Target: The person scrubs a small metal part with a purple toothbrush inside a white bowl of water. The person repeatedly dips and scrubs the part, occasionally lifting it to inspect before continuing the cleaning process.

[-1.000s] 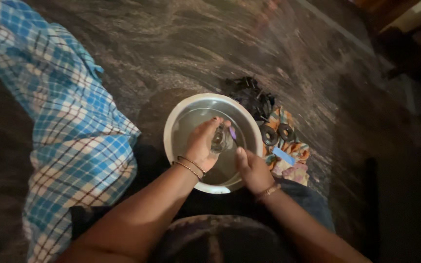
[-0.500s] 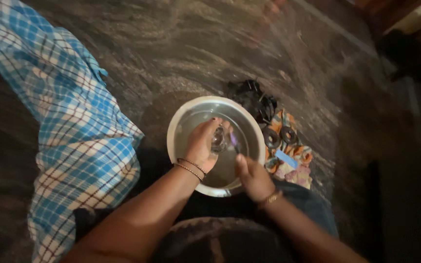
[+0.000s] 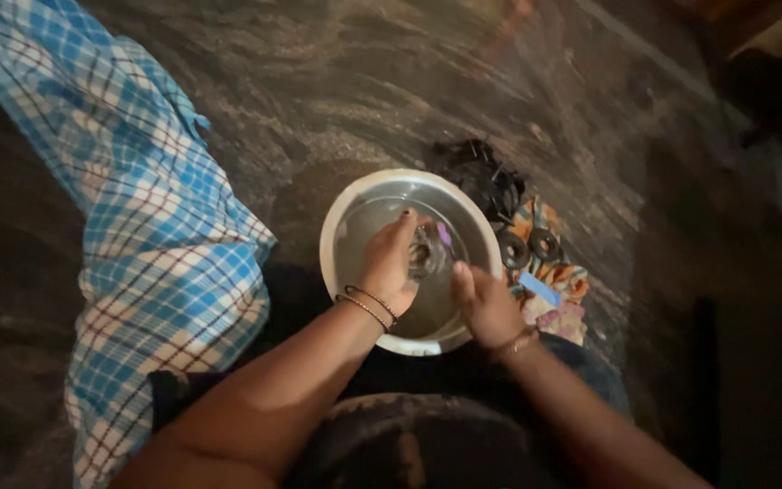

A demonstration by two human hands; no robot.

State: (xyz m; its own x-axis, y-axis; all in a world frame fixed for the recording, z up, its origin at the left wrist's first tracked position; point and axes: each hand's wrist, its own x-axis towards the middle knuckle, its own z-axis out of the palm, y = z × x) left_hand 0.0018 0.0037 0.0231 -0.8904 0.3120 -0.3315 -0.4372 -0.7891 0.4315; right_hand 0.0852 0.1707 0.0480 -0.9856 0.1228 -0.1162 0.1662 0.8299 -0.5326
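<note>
Since the earlier frames the white basin point(image 3: 382, 195) has drifted a little lower and to the right in the head view, and the right hand point(image 3: 486, 303) has slid a bit away from the small object, while the left hand point(image 3: 391, 263) has kept its place over the water.

In the head view, the basin stands on the dark stone floor point(image 3: 337, 81), just in front of the person's knees, and it holds shallow water; the left hand, with thin bangles at the wrist, reaches into it and its fingers are closed around a small clear glass-like object point(image 3: 424, 254) near the middle of the basin; the object is too blurred to say what it is; the right hand rests on the near right part of the rim, fingers loosely bent, just beside the object, and I cannot tell if it touches it.

On the left of the basin a blue checked cloth point(image 3: 147, 235) lies spread on the floor; on the right, touching the basin wall, a colourful patterned cloth point(image 3: 558, 285) carries two black rings point(image 3: 529, 246), and a dark tangled heap point(image 3: 481, 172) lies behind them.
</note>
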